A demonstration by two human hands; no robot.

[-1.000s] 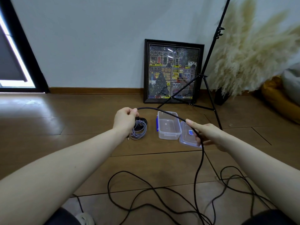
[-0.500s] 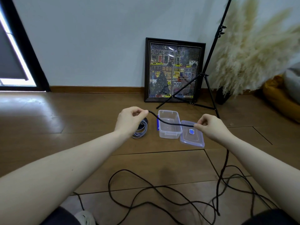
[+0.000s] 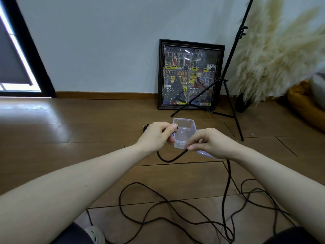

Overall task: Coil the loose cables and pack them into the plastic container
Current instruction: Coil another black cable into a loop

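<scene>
A long black cable [image 3: 226,192] lies in loose tangles on the wooden floor in front of me. My left hand [image 3: 156,136] pinches its end near the clear plastic container [image 3: 184,124]. My right hand [image 3: 209,143] pinches the same cable a little further along, close to the left hand. Between the two hands a short loop of cable hangs down. The container stands open on the floor behind my hands, and its lid [image 3: 204,153] lies to its right, mostly hidden by my right hand. A coiled cable [image 3: 145,128] peeks out behind my left hand.
A framed picture [image 3: 190,74] leans on the wall behind the container. A black tripod stand [image 3: 228,90] rises to its right, with pampas grass [image 3: 274,55] and an orange cushion [image 3: 306,106] beyond. My shoe [image 3: 95,235] shows at the bottom edge.
My right hand has moved left toward my left hand, bringing the cable with it, so the stretch between them now sags in a small loop.
</scene>
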